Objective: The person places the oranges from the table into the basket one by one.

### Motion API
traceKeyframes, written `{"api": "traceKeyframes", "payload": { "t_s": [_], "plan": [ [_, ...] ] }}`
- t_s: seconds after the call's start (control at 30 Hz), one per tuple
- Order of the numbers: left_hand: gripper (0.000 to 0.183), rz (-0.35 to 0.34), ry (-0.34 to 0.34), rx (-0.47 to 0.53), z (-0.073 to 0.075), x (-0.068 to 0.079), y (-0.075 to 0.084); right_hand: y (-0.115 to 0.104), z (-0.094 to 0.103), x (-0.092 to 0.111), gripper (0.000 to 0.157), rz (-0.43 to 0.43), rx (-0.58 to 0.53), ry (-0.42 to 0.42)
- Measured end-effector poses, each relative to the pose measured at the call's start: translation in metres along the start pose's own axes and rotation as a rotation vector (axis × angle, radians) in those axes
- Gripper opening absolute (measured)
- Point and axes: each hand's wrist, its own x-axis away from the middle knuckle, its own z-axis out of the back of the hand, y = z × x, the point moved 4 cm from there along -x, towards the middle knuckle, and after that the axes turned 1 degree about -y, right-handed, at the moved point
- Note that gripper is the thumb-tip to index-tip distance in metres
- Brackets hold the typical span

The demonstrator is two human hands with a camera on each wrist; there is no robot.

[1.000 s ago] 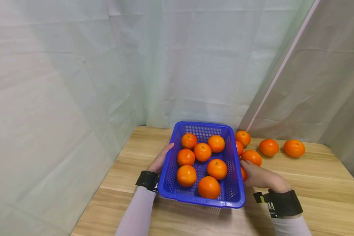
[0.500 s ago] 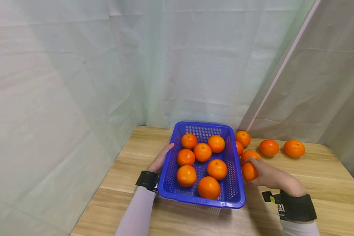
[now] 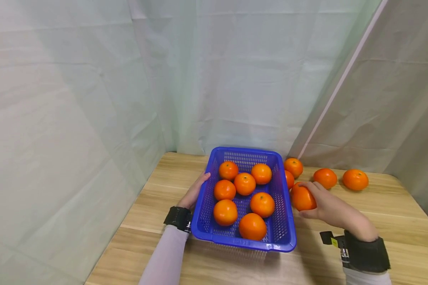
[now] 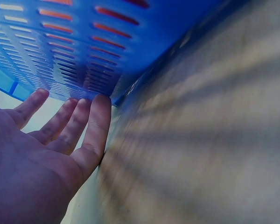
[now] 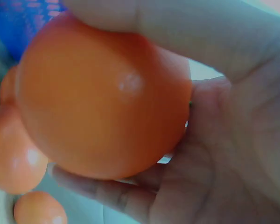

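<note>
A blue plastic basket (image 3: 278, 246) with slotted walls stands on the table, several oranges (image 3: 225, 212) lying inside. At its left side, my left hand (image 3: 194, 192) touches the wall; in the left wrist view its fingers (image 4: 97, 122) are fairly straight against the basket's slotted side. My right hand (image 3: 326, 206) grips an orange (image 3: 303, 198) just right of the basket. Filling most of the right wrist view, this held orange (image 5: 102, 98) sits between the thumb and the fingers below. Part of another orange behind it is hidden.
Beyond the right hand, loose oranges (image 3: 325, 178) lie on the wooden table (image 3: 139, 233), the farthest right one (image 3: 355, 179) near the back edge. Two more oranges (image 3: 293, 168) sit close against the basket's right wall. Pale curtains (image 3: 249, 79) hang behind and to the left.
My right hand has drawn an orange up from beside the basket's right wall and moved it slightly right and back. The left hand and the basket have not moved.
</note>
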Motion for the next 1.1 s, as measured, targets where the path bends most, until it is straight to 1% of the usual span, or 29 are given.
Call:
{"api": "traceKeyframes", "payload": {
  "t_s": [0.1,0.2,0.27,0.4,0.53,0.63,0.8,0.9,1.03,1.1],
  "plan": [
    [0.056,0.004,0.004,0.001,0.0,0.0,0.0,-0.005,0.001,-0.002,0.07,0.034,0.008,0.036],
    [0.057,0.019,0.013,-0.002,0.0,0.001,0.0,-0.01,0.002,-0.003,0.066,0.066,-0.003,0.052],
    [0.057,0.026,0.018,-0.003,0.0,0.001,0.0,-0.012,0.003,-0.003,0.066,0.078,-0.01,0.056],
    [0.058,0.015,0.018,0.001,0.0,0.0,0.0,-0.018,0.003,-0.005,0.069,0.095,-0.032,0.051],
    [0.059,0.01,0.007,0.007,-0.001,0.0,-0.002,-0.024,0.002,-0.009,0.074,0.094,-0.042,0.023],
    [0.059,0.008,0.006,0.008,-0.001,0.0,-0.002,-0.031,0.002,-0.015,0.075,0.1,-0.031,-0.005],
    [0.058,-0.003,0.006,0.004,0.0,0.001,0.0,-0.045,0.004,-0.028,0.075,0.136,0.014,-0.048],
    [0.058,0.001,0.006,0.0,0.001,0.001,0.0,-0.051,0.003,-0.035,0.075,0.14,0.046,-0.084],
    [0.059,0.004,-0.002,0.004,0.001,0.001,-0.001,-0.057,0.0,-0.042,0.076,0.116,0.07,-0.154],
    [0.059,0.007,-0.003,0.005,0.001,0.001,-0.001,-0.061,-0.002,-0.046,0.079,0.1,0.064,-0.191]
  ]
}}
